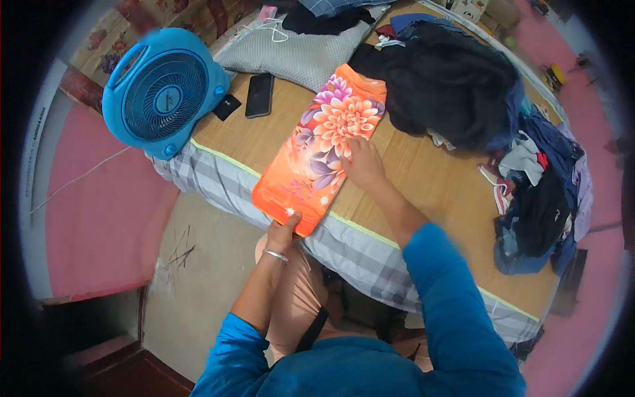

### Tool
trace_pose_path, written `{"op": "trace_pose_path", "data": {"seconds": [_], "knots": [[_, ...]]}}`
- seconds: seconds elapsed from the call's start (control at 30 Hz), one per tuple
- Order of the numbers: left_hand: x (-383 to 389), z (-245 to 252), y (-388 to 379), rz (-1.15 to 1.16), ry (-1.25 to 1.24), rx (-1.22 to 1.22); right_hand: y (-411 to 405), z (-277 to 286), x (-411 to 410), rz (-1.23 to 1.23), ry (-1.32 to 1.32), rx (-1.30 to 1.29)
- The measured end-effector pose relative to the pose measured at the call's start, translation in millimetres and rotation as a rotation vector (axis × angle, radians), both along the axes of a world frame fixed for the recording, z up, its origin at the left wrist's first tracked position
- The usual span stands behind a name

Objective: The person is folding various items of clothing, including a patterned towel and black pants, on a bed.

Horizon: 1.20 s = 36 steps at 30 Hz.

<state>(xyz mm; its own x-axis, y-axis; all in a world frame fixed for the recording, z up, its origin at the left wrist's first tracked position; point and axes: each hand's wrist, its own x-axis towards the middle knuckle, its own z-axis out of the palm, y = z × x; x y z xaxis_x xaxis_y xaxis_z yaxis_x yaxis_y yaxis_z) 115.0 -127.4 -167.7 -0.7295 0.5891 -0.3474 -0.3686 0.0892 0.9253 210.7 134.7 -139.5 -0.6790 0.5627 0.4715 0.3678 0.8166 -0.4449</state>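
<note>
A folded orange garment (pixel 317 154) with a large flower print lies slantwise over the front part of a bed mat. My left hand (pixel 284 232) grips its near edge, thumb on top and fingers hidden underneath. On the garment's right side, about halfway up, rests my right hand (pixel 363 161), its fingertips on the cloth near the printed flower. Whether those fingers pinch any fabric is not clear. The garment's far end, with a curved neckline-like edge, touches a heap of dark clothes (pixel 446 84).
A blue box fan (pixel 166 99) stands at the bed's left edge, beside a black smartphone (pixel 259 95) and a small black item (pixel 227 107). Behind them lies a grey pillow (pixel 292 52) with a white cable. More crumpled clothes (pixel 540 213) lie at the right edge.
</note>
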Motion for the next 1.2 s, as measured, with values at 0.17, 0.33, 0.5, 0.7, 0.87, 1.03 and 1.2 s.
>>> {"op": "trace_pose_path", "data": {"seconds": [0.17,0.33,0.5,0.7,0.87,1.03,1.2], "knots": [[49.2,36.3,-3.2,-0.031,-0.132,0.01,-8.5,-18.7,19.2,-0.03,0.065,-0.033],[64.6,74.4,-30.7,-0.03,-0.139,-0.072,-29.7,31.3,35.7,0.023,-0.025,-0.088],[83.4,144.0,-26.3,-0.066,0.054,-0.075,-31.0,85.5,4.4,0.432,0.191,0.003],[69.5,227.4,48.5,-0.088,0.232,0.101,-24.8,75.2,-22.1,0.498,0.073,-0.994],[23.7,256.9,179.4,-0.194,0.246,-0.104,22.6,23.7,10.9,0.469,0.94,-2.16],[-27.0,141.6,189.5,-0.492,1.249,0.071,10.9,8.4,46.8,0.034,0.797,-1.598],[-53.8,89.5,186.9,-0.387,1.55,-0.199,-5.5,-45.1,24.8,-0.295,0.556,-0.954]]}}
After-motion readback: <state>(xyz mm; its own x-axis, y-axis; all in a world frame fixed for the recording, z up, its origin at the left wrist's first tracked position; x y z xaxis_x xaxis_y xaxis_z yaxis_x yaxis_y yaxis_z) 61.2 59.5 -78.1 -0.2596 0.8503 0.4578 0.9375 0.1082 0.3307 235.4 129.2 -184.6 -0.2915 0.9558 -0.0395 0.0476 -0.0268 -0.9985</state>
